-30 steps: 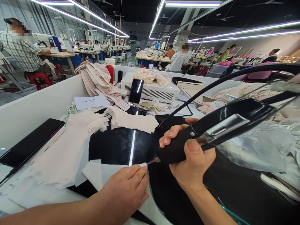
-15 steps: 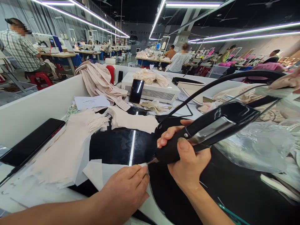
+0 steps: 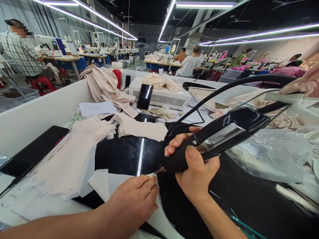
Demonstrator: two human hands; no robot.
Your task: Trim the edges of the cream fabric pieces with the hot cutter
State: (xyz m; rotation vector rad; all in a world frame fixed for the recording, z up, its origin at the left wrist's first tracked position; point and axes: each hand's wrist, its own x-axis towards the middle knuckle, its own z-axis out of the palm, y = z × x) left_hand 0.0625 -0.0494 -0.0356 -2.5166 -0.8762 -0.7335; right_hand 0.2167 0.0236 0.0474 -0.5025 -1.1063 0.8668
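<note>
My right hand [image 3: 198, 172] is wrapped around a black handheld tool [image 3: 221, 136] with a silver lever along its side and a thick cable. The tool's narrow metal tip [image 3: 159, 170] points down to the left, right at my left fingertips. With its fingers pressed together, my left hand [image 3: 136, 199] holds the edge of a thin white sheet [image 3: 113, 181]; whether this is cloth or paper I cannot tell, and the exact contact at the tip is hidden. Left of that hand lies a stack of pale pink fabric pieces [image 3: 64, 159], and one more fabric piece [image 3: 142, 127] lies beyond, on the glossy black surface [image 3: 119, 156].
A white vented box [image 3: 159, 96] carries fabric strips, and a phone [image 3: 145, 96] leans on it. Another phone [image 3: 32, 149] lies at left. Clear plastic bags [image 3: 269, 152] lie at right, below another person's hand [image 3: 301, 83]. The cable [image 3: 214, 94] arches over the table.
My right hand and the tool have shifted slightly left, with the tip still at my left fingertips. My left hand has stayed put. The other person's hand at upper right has moved a little left.
</note>
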